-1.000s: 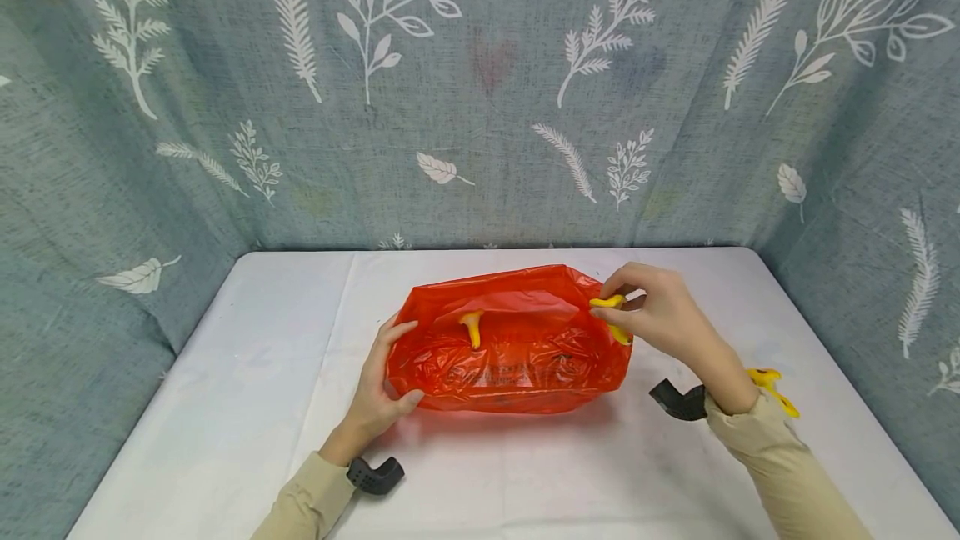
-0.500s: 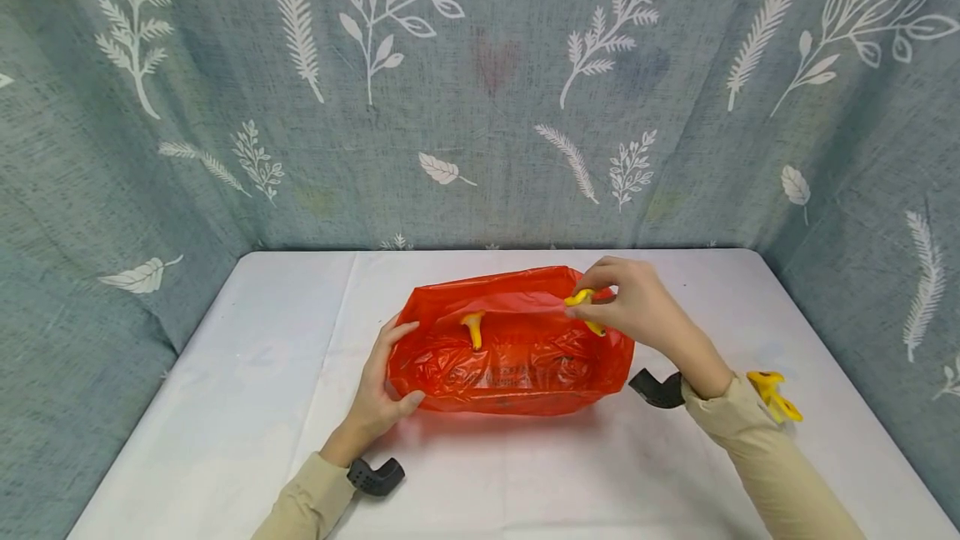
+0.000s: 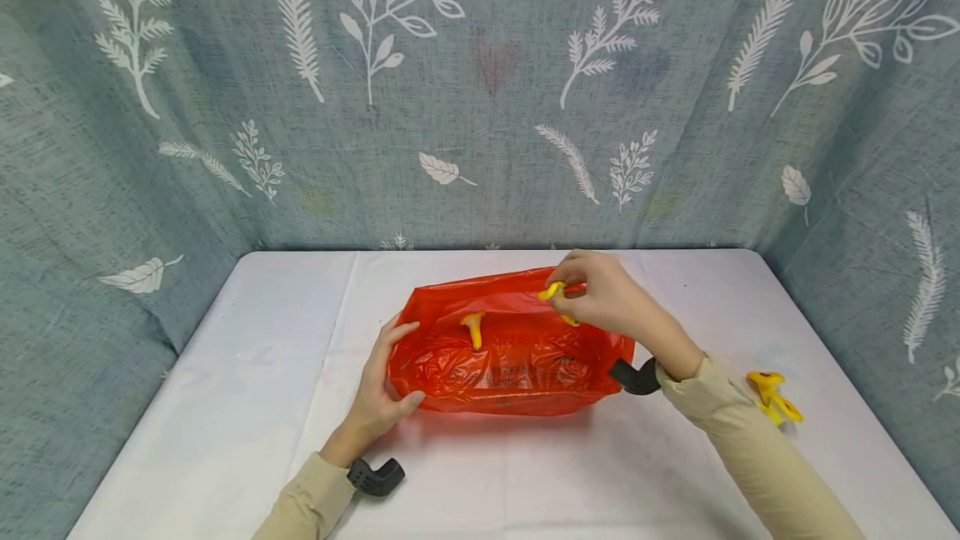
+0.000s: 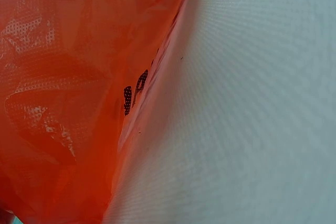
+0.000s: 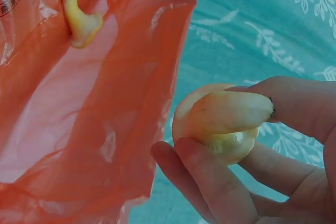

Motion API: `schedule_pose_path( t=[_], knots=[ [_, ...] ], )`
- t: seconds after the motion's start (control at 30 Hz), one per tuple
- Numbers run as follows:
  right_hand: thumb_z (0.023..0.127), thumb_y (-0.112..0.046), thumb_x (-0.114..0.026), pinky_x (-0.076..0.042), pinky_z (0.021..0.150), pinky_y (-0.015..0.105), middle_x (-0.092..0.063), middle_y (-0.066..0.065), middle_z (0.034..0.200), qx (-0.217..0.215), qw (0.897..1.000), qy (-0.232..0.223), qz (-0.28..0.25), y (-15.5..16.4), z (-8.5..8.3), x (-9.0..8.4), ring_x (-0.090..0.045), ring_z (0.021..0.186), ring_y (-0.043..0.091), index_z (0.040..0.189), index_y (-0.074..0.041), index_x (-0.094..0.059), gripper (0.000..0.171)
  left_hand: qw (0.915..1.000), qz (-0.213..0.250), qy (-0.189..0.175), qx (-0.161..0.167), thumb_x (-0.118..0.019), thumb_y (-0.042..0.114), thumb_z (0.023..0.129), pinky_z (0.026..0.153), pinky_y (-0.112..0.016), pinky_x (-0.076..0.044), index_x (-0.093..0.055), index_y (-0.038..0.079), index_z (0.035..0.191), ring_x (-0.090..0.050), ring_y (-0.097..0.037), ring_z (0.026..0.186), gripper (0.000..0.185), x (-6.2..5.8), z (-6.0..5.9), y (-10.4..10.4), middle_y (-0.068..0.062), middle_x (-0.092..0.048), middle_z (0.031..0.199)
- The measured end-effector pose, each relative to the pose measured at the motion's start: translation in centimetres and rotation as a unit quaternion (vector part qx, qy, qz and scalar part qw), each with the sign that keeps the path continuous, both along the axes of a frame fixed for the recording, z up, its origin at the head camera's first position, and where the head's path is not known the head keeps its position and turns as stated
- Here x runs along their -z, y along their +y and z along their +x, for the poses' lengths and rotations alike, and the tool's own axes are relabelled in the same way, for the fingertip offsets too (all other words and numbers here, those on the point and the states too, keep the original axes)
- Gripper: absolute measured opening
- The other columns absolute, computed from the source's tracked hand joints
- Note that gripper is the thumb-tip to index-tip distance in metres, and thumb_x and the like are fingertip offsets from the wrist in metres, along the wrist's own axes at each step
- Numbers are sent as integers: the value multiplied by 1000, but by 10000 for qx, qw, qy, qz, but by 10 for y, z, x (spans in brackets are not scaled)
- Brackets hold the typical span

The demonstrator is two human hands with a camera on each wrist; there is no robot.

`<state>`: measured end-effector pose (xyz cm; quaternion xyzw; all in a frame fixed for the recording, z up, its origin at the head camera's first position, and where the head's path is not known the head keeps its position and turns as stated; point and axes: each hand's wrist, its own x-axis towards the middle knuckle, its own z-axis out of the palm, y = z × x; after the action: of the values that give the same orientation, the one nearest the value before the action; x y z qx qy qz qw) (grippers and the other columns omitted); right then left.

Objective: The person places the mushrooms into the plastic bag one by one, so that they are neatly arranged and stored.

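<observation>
A red plastic bag [image 3: 510, 398] lies with its mouth spread wide on the white table. My left hand [image 3: 373, 394] grips its left end, fingers at the back corner and thumb at the front edge. In the left wrist view the bag's printed side [image 4: 68, 93] fills the left, and the hand is barely seen. Over the bag's right part, my right hand [image 3: 611, 294] pinches a yellow mushroom [image 5: 231, 113] by its stem between thumb and fingers. Another yellow mushroom [image 3: 474, 330] lies inside the bag against its back wall.
More yellow mushrooms [image 3: 772, 394] lie together on the table's right side, near my right sleeve. The white table [image 3: 225, 407] is bounded by a grey-green leaf-patterned curtain [image 3: 480, 148] at the back and both sides.
My right hand has moved left with the mushroom, from the bag's right edge to over its opening. More of the mushrooms at the right now shows. My left hand stays still.
</observation>
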<state>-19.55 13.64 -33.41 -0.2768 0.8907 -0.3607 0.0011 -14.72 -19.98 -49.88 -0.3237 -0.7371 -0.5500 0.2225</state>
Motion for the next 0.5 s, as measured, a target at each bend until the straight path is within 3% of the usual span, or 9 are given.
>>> schedule_pose_path(
  t=[0.17, 0.5],
  knots=[
    [84, -7, -73, -51, 60, 31, -65, 3, 93, -147, 9998, 8, 159, -11, -5, -1, -58, 72, 16, 95, -7, -77, 12, 10000, -21, 31, -27, -76, 30, 72, 112, -33, -33, -44, -6, 139, -39, -32, 136, 82, 1, 1, 0, -24, -38, 149],
    [84, -9, -78, -51, 64, 30, -68, 0, 84, -371, 9988, -40, 310, -32, -11, 3, -59, 72, 14, 92, -6, -78, 9, 10000, 13, 0, 5, -76, 29, 72, 112, -35, -34, -44, -7, 138, -37, -35, 137, 82, 1, 1, -1, -23, -36, 151]
  ],
)
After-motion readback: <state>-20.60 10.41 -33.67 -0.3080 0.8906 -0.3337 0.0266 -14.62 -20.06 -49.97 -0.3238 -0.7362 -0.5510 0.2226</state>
